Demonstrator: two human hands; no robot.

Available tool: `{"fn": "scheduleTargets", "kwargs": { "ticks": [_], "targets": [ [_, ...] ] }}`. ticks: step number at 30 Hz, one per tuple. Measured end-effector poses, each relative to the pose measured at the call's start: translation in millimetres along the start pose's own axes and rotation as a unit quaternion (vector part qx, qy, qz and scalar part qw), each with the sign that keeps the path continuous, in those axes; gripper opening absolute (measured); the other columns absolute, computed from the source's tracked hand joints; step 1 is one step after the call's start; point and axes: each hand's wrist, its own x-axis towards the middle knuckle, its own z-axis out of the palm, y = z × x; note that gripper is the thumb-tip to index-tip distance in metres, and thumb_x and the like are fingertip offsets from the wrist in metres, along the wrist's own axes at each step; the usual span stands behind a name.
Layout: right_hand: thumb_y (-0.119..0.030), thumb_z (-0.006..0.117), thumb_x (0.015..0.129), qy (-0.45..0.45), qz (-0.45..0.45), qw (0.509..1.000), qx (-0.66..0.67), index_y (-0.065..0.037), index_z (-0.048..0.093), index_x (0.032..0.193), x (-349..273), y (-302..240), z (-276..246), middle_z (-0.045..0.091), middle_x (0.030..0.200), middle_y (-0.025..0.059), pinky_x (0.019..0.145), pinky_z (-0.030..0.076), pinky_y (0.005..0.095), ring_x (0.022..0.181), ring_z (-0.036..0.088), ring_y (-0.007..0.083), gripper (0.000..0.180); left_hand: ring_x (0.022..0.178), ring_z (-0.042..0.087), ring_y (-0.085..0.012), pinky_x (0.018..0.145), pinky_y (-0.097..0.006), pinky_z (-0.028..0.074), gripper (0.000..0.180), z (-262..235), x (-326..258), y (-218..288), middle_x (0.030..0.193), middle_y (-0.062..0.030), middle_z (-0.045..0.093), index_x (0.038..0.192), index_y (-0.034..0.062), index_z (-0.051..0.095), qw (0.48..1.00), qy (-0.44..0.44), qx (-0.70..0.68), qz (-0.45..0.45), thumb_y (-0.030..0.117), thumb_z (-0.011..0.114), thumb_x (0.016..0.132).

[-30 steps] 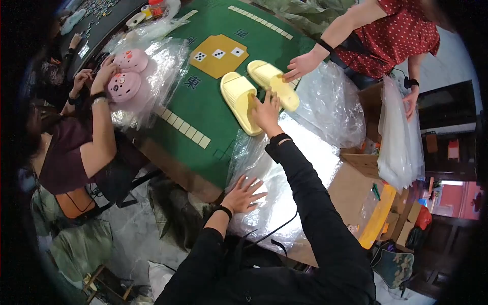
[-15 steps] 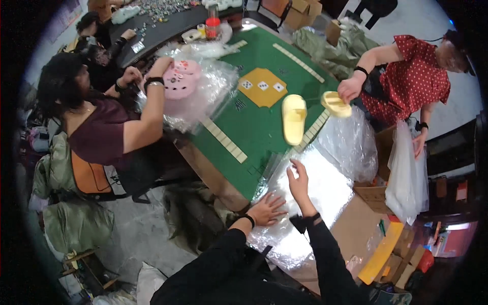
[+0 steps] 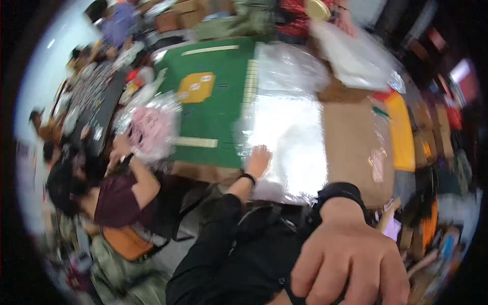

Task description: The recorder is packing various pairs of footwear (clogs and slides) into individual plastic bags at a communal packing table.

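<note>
My left hand lies flat on the near left part of a shiny clear plastic sheet or bag, its fingers stretched out. Close to the camera, my right hand is raised away from the sheet with its back showing. Its fingers curl downward, and what they hold, if anything, is hidden; a dark strap shows near them. Beside the plastic, a green mat bears a tan patch with printed dice.
A co-worker at the left handles a clear bag around pink slippers. At the far side, a person in red dots is near a pale yellow slipper and clear bags. Brown cardboard adjoins the plastic on the right.
My right hand has left the plastic and come up close to the camera. My left hand stays on the sheet. The view has turned, and the yellow slipper on the mat is gone from it.
</note>
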Motion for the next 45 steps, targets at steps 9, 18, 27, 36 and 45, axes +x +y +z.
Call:
{"fn": "scheduleTargets", "kwargs": {
  "ticks": [9, 18, 27, 36, 45],
  "targets": [
    [-0.039, 0.064, 0.079, -0.087, 0.008, 0.993, -0.083, -0.006, 0.061, 0.081, -45, -93, -74, 0.057, 0.081, 0.0091, 0.060, 0.045, 0.0321, 0.069, 0.057, 0.0209, 0.033, 0.078, 0.055, -0.0304, 0.067, -0.042, 0.045, 0.044, 25, -32, 10, 0.096, -0.0124, 0.055, 0.120, 0.0156, 0.051, 0.993, 0.102, -0.025, 0.046, 0.013, 0.053, 0.076],
    [-0.024, 0.058, 0.083, 0.447, 0.417, 0.423, -0.669, -0.001, 0.061, 0.098, -341, -175, -294, 0.061, 0.093, 0.0157, 0.075, 0.045, 0.0365, 0.088, 0.057, 0.0305, 0.027, 0.114, 0.040, -0.0381, 0.093, -0.048, 0.034, 0.052, -24, -41, 96, 0.129, -0.0239, 0.038, 0.128, 0.0097, 0.044, 0.994, -0.022, -0.059, -0.088, 0.015, 0.055, 0.077],
    [-0.035, 0.057, 0.079, 0.296, 0.511, 0.071, -0.804, -0.008, 0.047, 0.123, -443, -291, -384, 0.048, 0.119, 0.0195, 0.087, 0.038, 0.0494, 0.110, 0.045, 0.0364, 0.052, 0.117, 0.039, -0.0393, 0.094, -0.048, 0.036, 0.057, -25, -59, 159, 0.134, -0.0231, 0.034, 0.133, 0.0159, 0.037, 0.983, -0.137, -0.067, -0.100, 0.023, 0.056, 0.080],
    [-0.046, 0.055, 0.079, 0.181, 0.538, 0.010, -0.823, -0.005, 0.034, 0.133, -466, -309, -397, 0.050, 0.106, 0.0231, 0.080, 0.042, 0.0487, 0.100, 0.049, 0.0387, 0.071, 0.125, 0.028, -0.0465, 0.098, -0.052, 0.032, 0.070, 18, -65, 159, 0.142, -0.0223, 0.023, 0.138, 0.0194, 0.027, 0.975, -0.143, -0.119, -0.118, 0.024, 0.058, 0.076],
    [-0.044, 0.037, 0.089, 0.338, 0.596, 0.254, -0.682, -0.001, 0.042, 0.125, -489, -412, -437, 0.054, 0.112, 0.0204, 0.084, 0.041, 0.0428, 0.100, 0.053, 0.0307, 0.056, 0.128, 0.023, -0.0463, 0.099, -0.053, 0.029, 0.073, 19, -40, 182, 0.145, -0.0207, 0.015, 0.141, 0.0223, 0.020, 0.964, -0.202, -0.077, -0.152, 0.023, 0.056, 0.078]
  ]
}}
